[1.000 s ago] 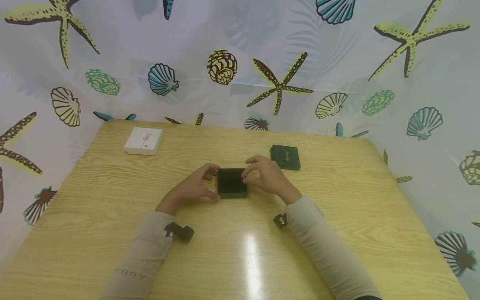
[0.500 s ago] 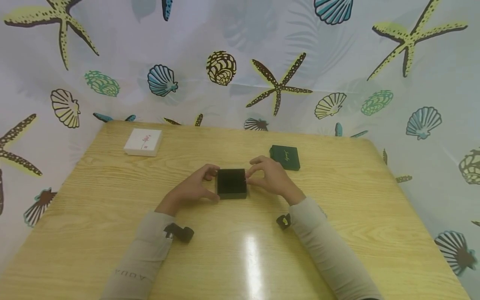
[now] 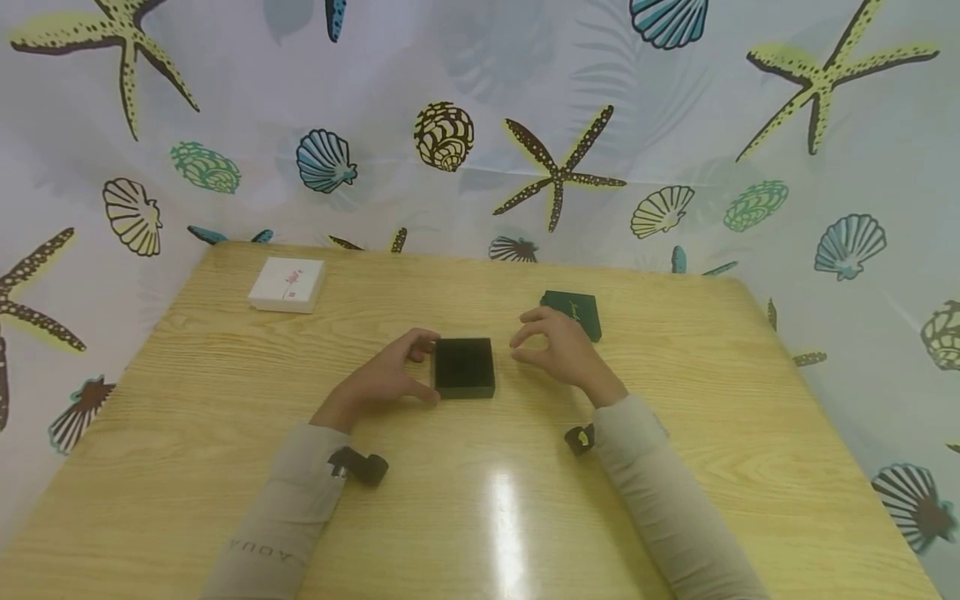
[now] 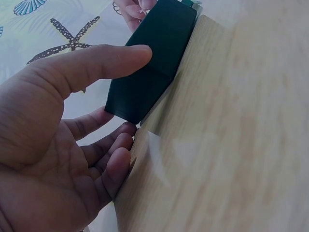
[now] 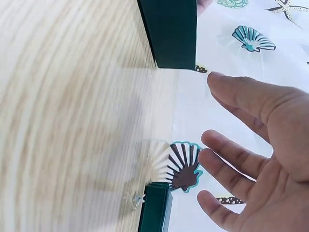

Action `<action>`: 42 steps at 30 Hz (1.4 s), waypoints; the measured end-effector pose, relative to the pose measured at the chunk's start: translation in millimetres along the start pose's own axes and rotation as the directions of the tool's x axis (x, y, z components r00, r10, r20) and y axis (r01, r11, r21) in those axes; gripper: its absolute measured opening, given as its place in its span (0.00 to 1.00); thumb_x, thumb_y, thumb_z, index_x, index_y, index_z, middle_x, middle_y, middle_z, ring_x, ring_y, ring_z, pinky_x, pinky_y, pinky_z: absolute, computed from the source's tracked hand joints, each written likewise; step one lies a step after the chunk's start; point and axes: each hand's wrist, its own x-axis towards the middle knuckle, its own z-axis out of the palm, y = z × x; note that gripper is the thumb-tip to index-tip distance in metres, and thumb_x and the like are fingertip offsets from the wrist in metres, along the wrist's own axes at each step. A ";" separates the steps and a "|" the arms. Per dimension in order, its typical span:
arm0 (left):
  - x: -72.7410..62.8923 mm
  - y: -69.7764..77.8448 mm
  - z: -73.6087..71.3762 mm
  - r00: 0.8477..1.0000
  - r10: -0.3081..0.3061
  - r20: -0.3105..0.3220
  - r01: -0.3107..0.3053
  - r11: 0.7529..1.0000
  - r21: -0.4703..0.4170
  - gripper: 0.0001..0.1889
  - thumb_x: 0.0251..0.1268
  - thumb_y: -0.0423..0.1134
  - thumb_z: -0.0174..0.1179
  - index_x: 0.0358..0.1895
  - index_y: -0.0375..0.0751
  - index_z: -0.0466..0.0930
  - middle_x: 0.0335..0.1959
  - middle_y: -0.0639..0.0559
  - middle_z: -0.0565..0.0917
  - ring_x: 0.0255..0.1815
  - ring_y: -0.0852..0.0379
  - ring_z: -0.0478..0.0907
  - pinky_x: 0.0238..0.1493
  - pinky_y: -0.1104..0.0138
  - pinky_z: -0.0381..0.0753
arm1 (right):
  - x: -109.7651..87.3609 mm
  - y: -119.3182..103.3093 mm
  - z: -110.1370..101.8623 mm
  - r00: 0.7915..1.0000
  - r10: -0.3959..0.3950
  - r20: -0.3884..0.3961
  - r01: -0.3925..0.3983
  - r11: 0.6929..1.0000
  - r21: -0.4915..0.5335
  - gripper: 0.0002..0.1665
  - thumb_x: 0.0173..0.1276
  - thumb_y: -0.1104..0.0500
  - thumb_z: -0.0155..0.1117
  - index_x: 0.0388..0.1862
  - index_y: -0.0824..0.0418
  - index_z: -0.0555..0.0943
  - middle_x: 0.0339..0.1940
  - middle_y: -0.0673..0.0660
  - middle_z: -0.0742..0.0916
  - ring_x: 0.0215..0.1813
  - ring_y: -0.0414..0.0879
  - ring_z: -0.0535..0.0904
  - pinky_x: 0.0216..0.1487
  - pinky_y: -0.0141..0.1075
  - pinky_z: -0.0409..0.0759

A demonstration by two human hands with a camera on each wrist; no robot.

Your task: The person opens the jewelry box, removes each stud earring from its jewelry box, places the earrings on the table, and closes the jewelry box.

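Small square dark-green open box sits mid-table on the light wood-grain table, cavity up, dark inside. Left hand braces its left wall: thumb on the near corner, fingers on the far corner, lightly curled round that side. Right hand hangs just right of the box, clear of it, fingers loosely bent, thumb and forefinger near each other, pinching nothing visible.

Matching flat dark-green lid with gold script lies just behind the right hand, partly hidden by it. White square box with pink print sits far left, well apart.

Step, as judged: base is held steady and the right hand is free between box and lid. Next move likely calls for the right hand to take the lid by its edges, square it over the base, left hand holding firm.

Left wrist view adds the thumb flat on the box wall, hidden from the head. Right wrist view confirms a spread, empty palm and a gap to the box; lid corner below. Only the head view shows the white box.
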 end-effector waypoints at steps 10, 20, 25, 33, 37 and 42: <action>-0.7 0.5 1.0 1.000 0.002 0.000 -0.002 1.000 -0.004 0.48 0.49 0.39 0.77 0.74 0.47 0.59 0.72 0.43 0.68 0.72 0.41 0.63 0.74 0.45 0.64 | -6.6 10.7 -1.4 0.999 0.031 -0.006 -0.031 0.999 0.008 0.08 0.64 0.56 0.72 0.39 0.59 0.89 0.65 0.66 0.80 0.70 0.65 0.73 0.73 0.59 0.68; -3.2 2.4 1.6 1.000 -0.012 -0.009 0.012 1.000 -0.006 0.48 0.49 0.37 0.77 0.74 0.47 0.59 0.72 0.43 0.69 0.72 0.41 0.63 0.74 0.46 0.64 | -15.5 21.8 -8.3 0.999 0.054 0.009 -0.053 0.999 -0.010 0.07 0.66 0.57 0.70 0.40 0.59 0.87 0.65 0.66 0.80 0.69 0.66 0.72 0.72 0.61 0.68; -3.8 2.1 1.5 1.000 -0.011 -0.013 0.010 1.000 -0.008 0.48 0.49 0.37 0.77 0.74 0.46 0.59 0.72 0.43 0.69 0.72 0.41 0.63 0.75 0.46 0.64 | -17.9 29.9 -9.8 0.996 0.084 0.013 -0.084 0.996 -0.003 0.07 0.66 0.58 0.70 0.39 0.60 0.87 0.64 0.66 0.81 0.69 0.67 0.73 0.72 0.62 0.68; -4.0 2.1 1.0 1.000 -0.004 -0.013 0.004 1.000 -0.012 0.48 0.49 0.38 0.77 0.74 0.47 0.59 0.72 0.43 0.69 0.72 0.41 0.63 0.75 0.45 0.64 | -19.4 43.2 -10.2 0.994 0.109 0.002 -0.109 0.994 0.007 0.08 0.66 0.58 0.70 0.38 0.61 0.87 0.63 0.67 0.82 0.76 0.71 0.62 0.75 0.65 0.61; -3.1 1.9 1.0 1.000 0.000 -0.009 0.000 1.000 -0.011 0.48 0.49 0.38 0.77 0.74 0.47 0.59 0.72 0.43 0.68 0.72 0.40 0.63 0.75 0.45 0.64 | -19.9 49.2 -8.5 0.989 0.147 0.008 -0.147 0.989 -0.011 0.09 0.66 0.56 0.69 0.38 0.61 0.87 0.63 0.67 0.83 0.74 0.68 0.68 0.74 0.63 0.64; -3.1 2.8 0.3 1.000 -0.001 -0.003 0.001 1.000 -0.008 0.48 0.49 0.38 0.77 0.74 0.46 0.59 0.72 0.42 0.68 0.73 0.40 0.63 0.75 0.45 0.64 | -23.7 52.3 -9.2 0.986 0.166 0.000 -0.166 0.985 -0.039 0.09 0.67 0.56 0.68 0.39 0.60 0.87 0.59 0.66 0.84 0.64 0.64 0.77 0.68 0.59 0.73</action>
